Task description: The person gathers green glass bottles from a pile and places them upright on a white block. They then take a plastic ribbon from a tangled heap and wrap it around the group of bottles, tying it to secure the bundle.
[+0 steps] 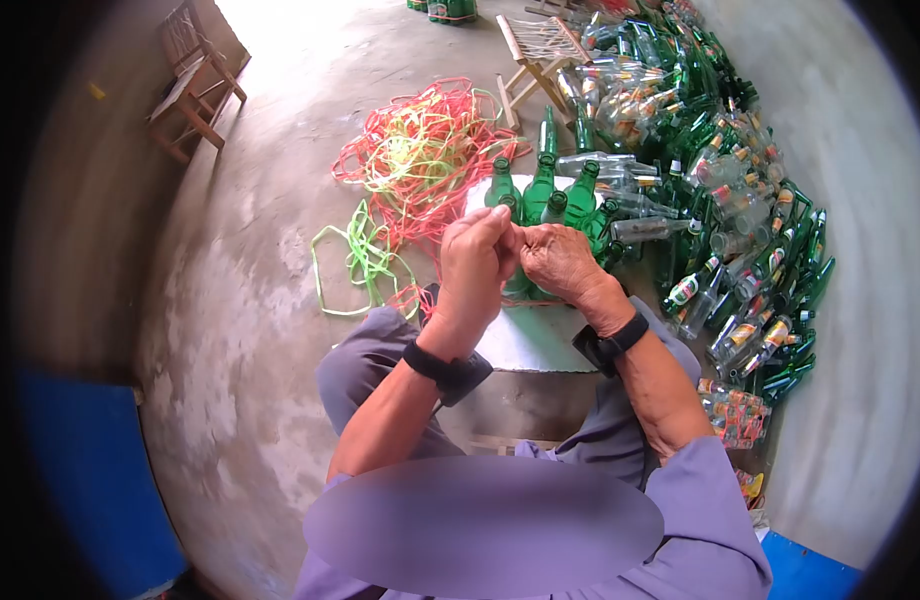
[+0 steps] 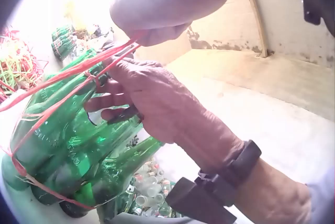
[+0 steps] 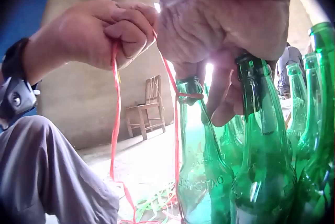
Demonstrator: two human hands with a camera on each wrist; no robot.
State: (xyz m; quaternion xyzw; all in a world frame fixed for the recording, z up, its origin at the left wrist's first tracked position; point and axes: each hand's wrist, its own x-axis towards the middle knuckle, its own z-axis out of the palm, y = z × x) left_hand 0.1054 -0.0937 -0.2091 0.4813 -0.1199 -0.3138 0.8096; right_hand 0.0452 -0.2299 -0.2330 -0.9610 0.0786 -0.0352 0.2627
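Observation:
Green glass bottles point(image 1: 541, 190) stand upright in a cluster on a white board point(image 1: 540, 345) before the person's knees. A red strap point(image 2: 55, 111) runs round the lower part of the bundle and up to a bottle neck, where it loops. The left hand point(image 1: 477, 260), fingers curled, grips the strap above the necks; in the right wrist view two lengths hang from this left hand point(image 3: 104, 33). Touching the looped bottle point(image 3: 196, 150) at its top, the right hand point(image 1: 565, 262) curls its fingers about the neck. Its palm hides part of the grip.
Red and yellow-green straps point(image 1: 430, 150) lie heaped on the floor ahead, left of the bottles. Many loose green and clear bottles point(image 1: 740, 220) pile along the right wall. A folding stool point(image 1: 542, 45) stands beyond, a wooden chair point(image 1: 192, 85) at far left.

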